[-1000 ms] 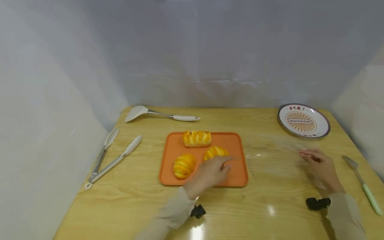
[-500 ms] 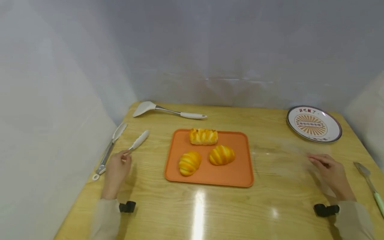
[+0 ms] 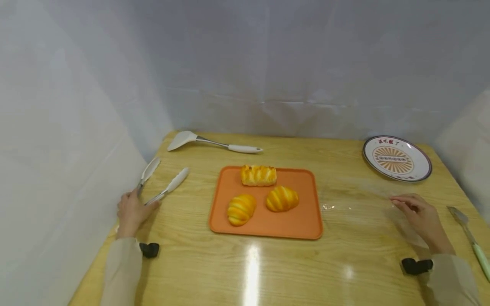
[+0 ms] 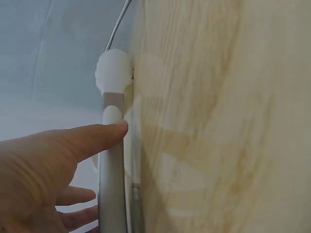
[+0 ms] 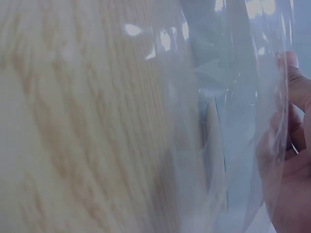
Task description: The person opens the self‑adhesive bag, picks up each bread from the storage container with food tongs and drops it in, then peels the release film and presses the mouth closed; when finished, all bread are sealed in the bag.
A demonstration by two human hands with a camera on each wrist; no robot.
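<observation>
My left hand (image 3: 132,211) is at the metal tongs (image 3: 156,198), its fingers and thumb spread around the two spread arms. In the left wrist view the thumb lies against one arm of the tongs (image 4: 112,160), with the other fingers behind it. At the right, my right hand (image 3: 419,216) pinches the edge of a clear plastic bag (image 3: 360,199), whose sheet hangs in front of the fingers in the right wrist view. Between the hands lies an orange tray (image 3: 291,225) with a braided loaf (image 3: 258,175) and two croissant-like breads (image 3: 282,199).
A white-headed turner (image 3: 214,142) lies along the back of the wooden table (image 3: 214,272). At the back right rests a white patterned plate (image 3: 397,159). Beyond the right hand lies a green-handled cake server (image 3: 468,238). Pale sheeting (image 3: 264,63) walls the back and sides.
My left hand has gone from over the tray leftward to the tongs, then further onto their arms. My right hand has stayed at the right with the plastic bag.
</observation>
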